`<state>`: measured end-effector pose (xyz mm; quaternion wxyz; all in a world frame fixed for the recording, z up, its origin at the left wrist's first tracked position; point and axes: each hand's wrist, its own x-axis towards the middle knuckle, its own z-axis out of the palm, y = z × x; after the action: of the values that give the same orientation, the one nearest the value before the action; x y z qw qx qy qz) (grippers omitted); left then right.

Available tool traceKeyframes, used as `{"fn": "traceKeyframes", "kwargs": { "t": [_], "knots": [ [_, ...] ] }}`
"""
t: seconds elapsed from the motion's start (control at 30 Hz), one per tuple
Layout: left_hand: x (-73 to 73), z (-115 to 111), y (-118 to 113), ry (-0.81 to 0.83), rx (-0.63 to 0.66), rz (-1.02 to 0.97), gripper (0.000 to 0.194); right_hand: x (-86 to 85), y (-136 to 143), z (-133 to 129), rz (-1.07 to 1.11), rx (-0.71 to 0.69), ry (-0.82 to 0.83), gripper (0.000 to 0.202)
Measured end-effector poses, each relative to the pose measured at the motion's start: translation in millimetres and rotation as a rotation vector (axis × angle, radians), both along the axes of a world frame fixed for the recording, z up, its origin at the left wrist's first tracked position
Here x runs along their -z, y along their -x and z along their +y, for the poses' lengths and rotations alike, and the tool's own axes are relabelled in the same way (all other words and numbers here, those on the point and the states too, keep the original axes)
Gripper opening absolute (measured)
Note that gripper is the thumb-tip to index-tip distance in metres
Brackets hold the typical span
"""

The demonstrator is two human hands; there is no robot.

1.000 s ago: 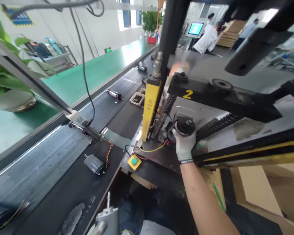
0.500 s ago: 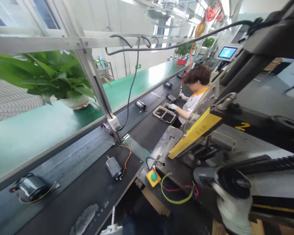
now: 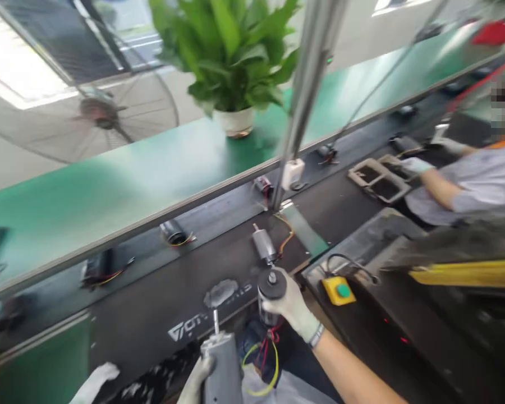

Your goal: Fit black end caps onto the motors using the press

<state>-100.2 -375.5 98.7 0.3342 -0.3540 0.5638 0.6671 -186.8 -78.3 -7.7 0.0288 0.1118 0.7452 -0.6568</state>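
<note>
My right hand [image 3: 292,308], in a white glove, is wrapped round an upright black motor [image 3: 271,286] with a short shaft on top. Red and yellow wires [image 3: 269,359] hang from its lower end. Close by on the left, my gloved left hand [image 3: 200,379] grips a grey cylindrical motor [image 3: 223,370], its long thin shaft pointing up; the picture's lower edge cuts off both. Just beyond my right hand, another grey motor [image 3: 264,244] with yellow and red wires lies on the black bench mat [image 3: 151,303].
A co-worker's gloved hand [image 3: 103,379] reaches in at lower left. Several motors lie along the conveyor [image 3: 219,219]. A yellow box with a green button [image 3: 339,290] stands right. A metal post [image 3: 307,95] rises ahead. Another person [image 3: 480,174] works by trays [image 3: 381,179] at right.
The view has swung right-to-left and down. My right hand has carried the black motor from the machine at right to beside the grey motor. My left hand and a co-worker's hand now show.
</note>
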Motion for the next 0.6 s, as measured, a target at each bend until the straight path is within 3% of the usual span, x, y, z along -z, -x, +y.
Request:
{"fn": "traceKeyframes", "kwargs": {
  "t": [0.1, 0.17, 0.3, 0.43, 0.6],
  "knots": [
    [4.6, -75, 4, 0.069, -0.132, 0.012, 0.051, 40.2, 58, -80, -0.074, -0.128, -0.074, 0.068],
    [8.0, -129, 19, 0.152, -0.202, 0.022, 0.046, 63.1, 88, -124, -0.117, -0.194, -0.190, 0.065],
    [24.7, -216, 62, 0.281, -0.262, -0.040, 0.040, 97.7, 127, -182, -0.197, -0.266, -0.336, 0.056],
    [39.4, -247, 76, 0.250, -0.274, -0.067, 0.041, 116.7, 145, -211, -0.309, -0.265, -0.496, 0.081],
    [27.0, -258, 50, 0.203, -0.251, 0.006, 0.039, 108.9, 140, -205, -0.362, -0.272, -0.529, 0.094]
  ]
}}
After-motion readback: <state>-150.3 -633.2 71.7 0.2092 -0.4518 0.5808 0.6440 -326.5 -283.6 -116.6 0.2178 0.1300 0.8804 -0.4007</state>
